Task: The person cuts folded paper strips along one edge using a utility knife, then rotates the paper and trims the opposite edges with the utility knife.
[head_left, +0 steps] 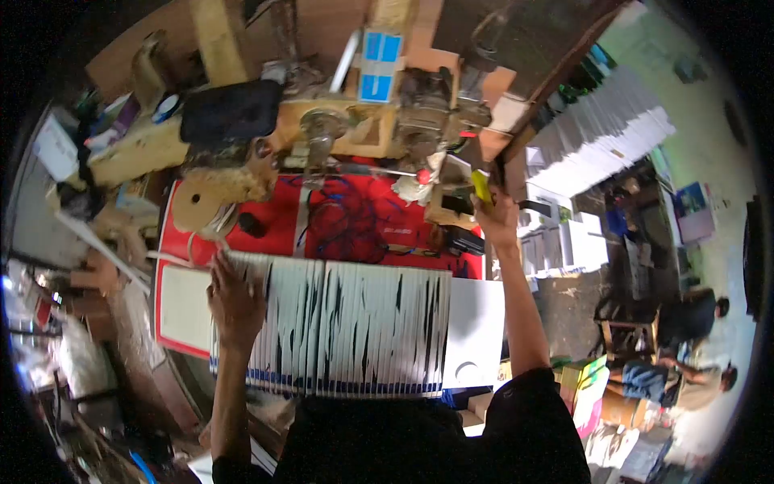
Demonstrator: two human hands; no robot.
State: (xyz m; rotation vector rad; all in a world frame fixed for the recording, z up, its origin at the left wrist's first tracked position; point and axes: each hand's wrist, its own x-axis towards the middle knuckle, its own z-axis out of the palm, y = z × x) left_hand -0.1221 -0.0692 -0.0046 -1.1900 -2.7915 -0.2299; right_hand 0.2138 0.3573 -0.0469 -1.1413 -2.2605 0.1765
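A long row of white booklets (363, 323), packed side by side with dark gaps between them and blue at their near edge, lies in front of me. My left hand (236, 298) is at the row's left end, fingers bent over the far corner and gripping it. Close to those fingers runs a pale, curved strip (193, 248). Beyond the row's right end, my right hand (497, 216) is raised and closed around a yellow-handled tool (481, 185). A dark, flat piece (534, 208) sticks out beside that hand; whether it belongs to the tool is unclear.
Under the row is a red board (274, 198) with tangled blue cords (347, 218). A spool of cord (205, 211) stands at the back left. Wooden clamps and a blue-and-white box (380, 66) line the back. Paper stacks (601, 133) rise at right; people (677, 379) sit farther off.
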